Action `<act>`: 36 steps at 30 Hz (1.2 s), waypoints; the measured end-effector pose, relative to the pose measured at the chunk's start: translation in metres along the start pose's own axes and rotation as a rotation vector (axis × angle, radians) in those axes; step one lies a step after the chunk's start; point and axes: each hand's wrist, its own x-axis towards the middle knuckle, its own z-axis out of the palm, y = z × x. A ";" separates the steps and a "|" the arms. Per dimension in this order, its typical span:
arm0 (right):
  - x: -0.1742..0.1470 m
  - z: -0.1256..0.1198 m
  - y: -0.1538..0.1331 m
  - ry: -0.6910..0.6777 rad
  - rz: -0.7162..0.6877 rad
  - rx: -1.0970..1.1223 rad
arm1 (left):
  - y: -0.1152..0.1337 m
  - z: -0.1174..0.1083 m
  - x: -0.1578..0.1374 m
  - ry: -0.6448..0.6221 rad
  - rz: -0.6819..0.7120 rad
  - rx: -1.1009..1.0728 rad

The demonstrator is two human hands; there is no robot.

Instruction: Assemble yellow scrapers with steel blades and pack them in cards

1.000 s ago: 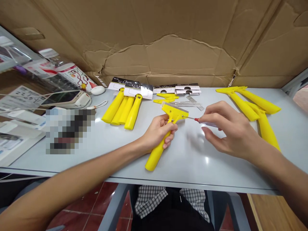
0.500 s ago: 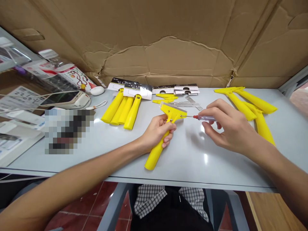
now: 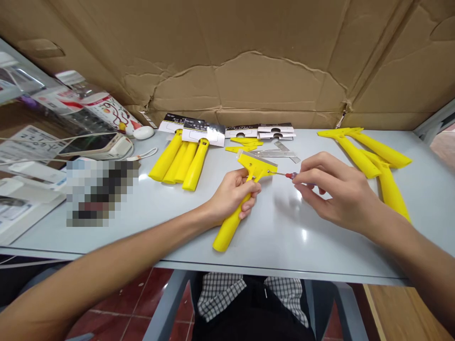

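My left hand (image 3: 234,195) is wrapped round the handle of a yellow scraper (image 3: 227,232), its wide head tilted up and away from me. A thin metal blade lies along the far edge of that head, and two small screws show on it. Between the fingertips of my right hand (image 3: 334,189) is a small screwdriver (image 3: 289,175) with a red collar; its tip meets the right-hand screw on the head. My fingers hide most of the screwdriver's handle. Just behind the scraper head lie loose metal blades (image 3: 275,153) and small yellow plates (image 3: 245,143).
Carded yellow scraper handles (image 3: 194,166) lie at the back left, with more printed cards (image 3: 275,130) beside them. Several yellow scrapers (image 3: 359,154) rest at the right. Bottles (image 3: 103,106), a phone (image 3: 92,146) and a white mouse (image 3: 143,133) crowd the left. Cardboard (image 3: 249,57) stands behind the table.
The fingers of my right hand have shifted forward on the screwdriver, now nearer its red collar and covering its handle more. My left hand and the scraper have hardly moved.
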 end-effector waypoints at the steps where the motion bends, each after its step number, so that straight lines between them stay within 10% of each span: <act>1: 0.000 -0.001 0.000 -0.010 0.012 -0.023 | 0.000 0.000 0.000 0.005 -0.003 0.000; 36: 0.002 -0.002 -0.005 -0.036 0.230 -0.219 | 0.000 0.000 0.001 0.014 0.013 0.003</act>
